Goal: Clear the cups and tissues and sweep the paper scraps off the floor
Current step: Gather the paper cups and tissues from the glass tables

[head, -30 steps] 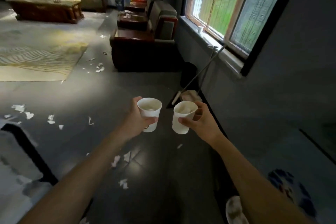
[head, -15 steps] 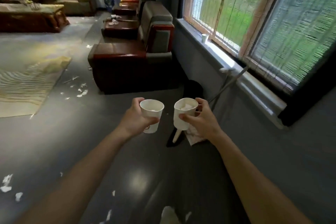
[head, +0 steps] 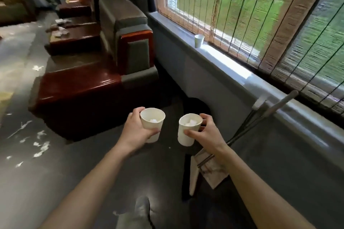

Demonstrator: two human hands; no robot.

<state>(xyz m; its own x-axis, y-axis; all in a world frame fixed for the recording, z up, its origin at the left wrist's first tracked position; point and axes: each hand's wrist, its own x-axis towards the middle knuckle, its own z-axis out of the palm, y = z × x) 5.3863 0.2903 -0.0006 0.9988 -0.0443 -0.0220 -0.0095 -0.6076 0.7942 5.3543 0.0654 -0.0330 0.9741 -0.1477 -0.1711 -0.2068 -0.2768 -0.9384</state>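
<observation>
Out front, above the dark grey floor (head: 93,173), both hands are full. The left hand (head: 136,132) is wrapped around a white paper cup (head: 152,122), thumb across the front and fingers round the back. The right hand (head: 206,134) grips a second white paper cup (head: 187,132) the same way. Both cups are upright, close together but not touching. Each has a bit of crumpled white tissue down inside: one wad (head: 153,120) in the left cup, another wad (head: 190,122) in the right one.

Just right of the right wrist, a long grey-handled sweeping tool (head: 260,122) leans against the wall under the grey windowsill (head: 223,61), its pale head (head: 212,171) on the floor. Can't tell exactly what kind of head it is. Farther along the sill, a third white paper cup (head: 199,40) stands by itself next to the bamboo blind (head: 242,5).

Beyond the cups there's a grey upholstered armchair with red wood trim (head: 126,42). A low glossy dark-red wooden counter (head: 78,87) sits right against its left side. A farther dark-red counter (head: 74,39) has loose white tissues (head: 61,29) on its top. Torn white paper scraps (head: 41,147) are scattered over the floor off the near counter's left corner, more along the left edge. A grey shoe (head: 141,208) shows at the bottom.
</observation>
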